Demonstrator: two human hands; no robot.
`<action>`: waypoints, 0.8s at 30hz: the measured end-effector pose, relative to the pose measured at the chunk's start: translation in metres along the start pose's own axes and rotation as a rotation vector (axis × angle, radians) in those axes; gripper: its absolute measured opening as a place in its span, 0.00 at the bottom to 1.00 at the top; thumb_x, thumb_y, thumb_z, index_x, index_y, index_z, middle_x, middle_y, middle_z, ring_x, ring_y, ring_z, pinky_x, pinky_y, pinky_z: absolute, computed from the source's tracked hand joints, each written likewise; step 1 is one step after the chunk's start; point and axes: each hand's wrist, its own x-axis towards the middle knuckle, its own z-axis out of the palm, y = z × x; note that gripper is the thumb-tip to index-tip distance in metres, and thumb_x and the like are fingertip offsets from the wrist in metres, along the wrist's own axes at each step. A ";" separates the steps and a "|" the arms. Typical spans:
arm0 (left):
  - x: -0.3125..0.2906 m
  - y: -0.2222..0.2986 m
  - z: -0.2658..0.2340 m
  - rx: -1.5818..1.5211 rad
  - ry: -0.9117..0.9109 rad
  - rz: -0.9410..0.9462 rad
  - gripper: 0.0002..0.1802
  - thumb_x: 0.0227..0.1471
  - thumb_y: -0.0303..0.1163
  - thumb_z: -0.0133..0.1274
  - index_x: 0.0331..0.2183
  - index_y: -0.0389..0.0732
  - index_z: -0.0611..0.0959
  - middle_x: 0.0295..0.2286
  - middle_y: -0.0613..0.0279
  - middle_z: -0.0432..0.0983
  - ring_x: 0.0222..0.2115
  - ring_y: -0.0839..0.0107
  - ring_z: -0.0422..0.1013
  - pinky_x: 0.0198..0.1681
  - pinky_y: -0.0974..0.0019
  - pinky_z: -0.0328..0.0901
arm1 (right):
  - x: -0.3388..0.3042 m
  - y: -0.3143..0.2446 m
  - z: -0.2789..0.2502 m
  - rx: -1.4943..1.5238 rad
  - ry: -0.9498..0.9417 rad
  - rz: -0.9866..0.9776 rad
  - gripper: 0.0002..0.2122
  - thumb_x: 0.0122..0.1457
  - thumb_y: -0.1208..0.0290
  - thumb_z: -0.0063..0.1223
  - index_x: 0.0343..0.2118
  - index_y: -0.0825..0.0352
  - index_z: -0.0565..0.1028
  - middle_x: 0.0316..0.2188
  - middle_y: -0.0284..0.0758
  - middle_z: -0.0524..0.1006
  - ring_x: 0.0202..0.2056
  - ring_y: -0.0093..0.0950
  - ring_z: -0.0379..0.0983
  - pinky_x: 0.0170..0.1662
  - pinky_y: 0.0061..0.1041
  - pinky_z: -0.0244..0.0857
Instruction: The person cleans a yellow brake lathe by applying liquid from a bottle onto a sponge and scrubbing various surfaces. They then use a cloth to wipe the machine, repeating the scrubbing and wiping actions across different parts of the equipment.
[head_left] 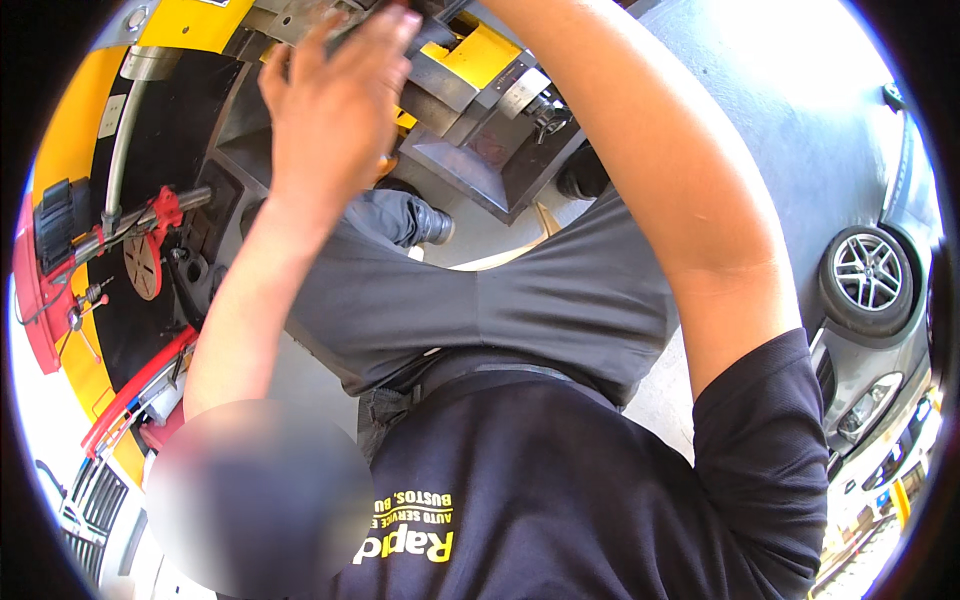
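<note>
My left hand point(335, 110) is raised over the edge of a grey and yellow metal machine point(478, 58) at the top of the view. Its fingers are stretched and partly spread, somewhat smeared by motion, and I see nothing held in them. Whether the fingertips touch the machine, I cannot tell. My right forearm point(640, 130) reaches up across the machine's right side and leaves the view at the top edge, so the right hand is out of sight. Below that forearm, a metal crank handle point(548, 115) sticks out from the machine.
Under the machine is a dark metal tray point(480, 160). A grey shoe point(435, 225) rests on the floor near it. To the left stand a red drill-like machine point(45, 290) and a red round plate point(143, 267). A grey car point(875, 350) is parked at the right.
</note>
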 end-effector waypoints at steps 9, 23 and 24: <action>0.001 -0.027 -0.003 0.008 -0.004 -0.090 0.26 0.64 0.32 0.54 0.62 0.43 0.81 0.61 0.58 0.78 0.65 0.50 0.65 0.68 0.41 0.53 | 0.002 0.009 0.007 -0.008 0.036 -0.088 0.19 0.64 0.58 0.56 0.30 0.72 0.85 0.37 0.52 0.85 0.43 0.53 0.81 0.53 0.46 0.73; -0.009 -0.049 -0.001 -0.048 -0.048 -0.165 0.26 0.65 0.35 0.56 0.63 0.47 0.82 0.65 0.64 0.76 0.67 0.51 0.64 0.71 0.36 0.50 | 0.001 0.010 0.007 -0.066 -0.019 -0.081 0.18 0.66 0.57 0.54 0.36 0.71 0.85 0.41 0.50 0.84 0.48 0.51 0.79 0.58 0.45 0.70; -0.009 -0.055 0.008 -0.046 0.000 -0.195 0.25 0.66 0.36 0.56 0.63 0.47 0.82 0.64 0.64 0.77 0.67 0.50 0.63 0.70 0.37 0.51 | 0.001 0.007 0.009 -0.063 -0.030 -0.053 0.18 0.66 0.58 0.54 0.36 0.71 0.85 0.41 0.50 0.84 0.48 0.51 0.79 0.58 0.45 0.70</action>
